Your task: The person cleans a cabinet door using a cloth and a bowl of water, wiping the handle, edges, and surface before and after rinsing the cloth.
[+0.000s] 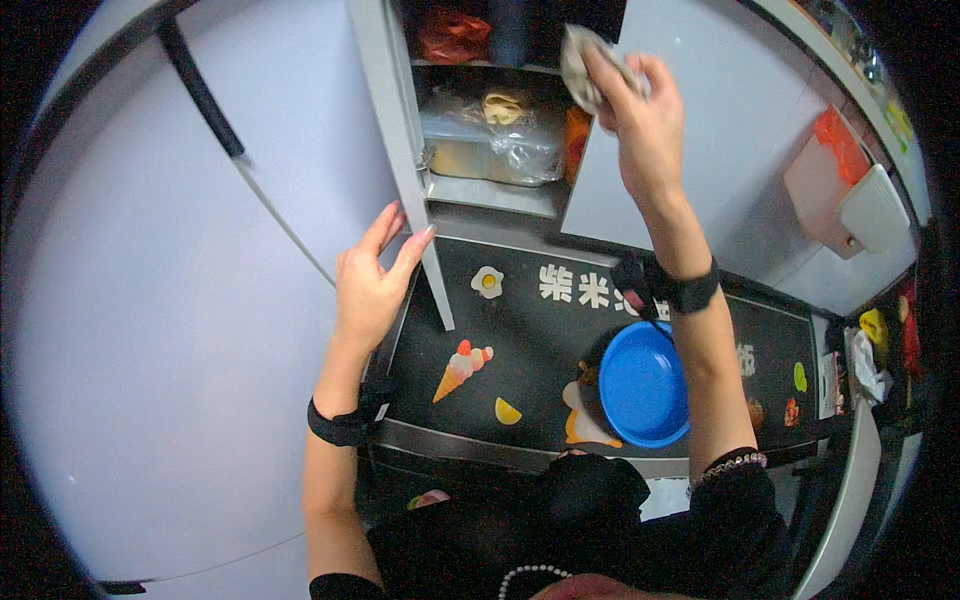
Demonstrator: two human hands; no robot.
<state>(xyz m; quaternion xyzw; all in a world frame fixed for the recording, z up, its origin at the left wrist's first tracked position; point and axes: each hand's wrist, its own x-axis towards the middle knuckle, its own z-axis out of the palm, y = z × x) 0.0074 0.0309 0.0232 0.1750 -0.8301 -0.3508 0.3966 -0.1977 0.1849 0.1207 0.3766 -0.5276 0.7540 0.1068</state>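
Observation:
My left hand [373, 274] is at the edge of a white cabinet door [409, 161] that stands open. Its thumb lies across the door's edge while the fingers rest on the left face. Higher up and to the right, my right hand [637, 112] grips a crumpled greyish cloth [583, 71], blurred by motion. The cloth is in front of the cabinet opening, beside a second white door panel [690, 97]. Inside, a shelf [495, 193] bears a clear plastic container [465, 159] and a knotted plastic bag [529, 154]. A red plastic bag [454, 36] sits on the shelf above.
A blue plastic basin [641, 386] stands on a black printed counter mat [525, 360], partly hidden by my right forearm. Pale cutting boards [817, 187] and an orange-red bag [841, 146] are at the right. A large white refrigerator [165, 337] fills the left side.

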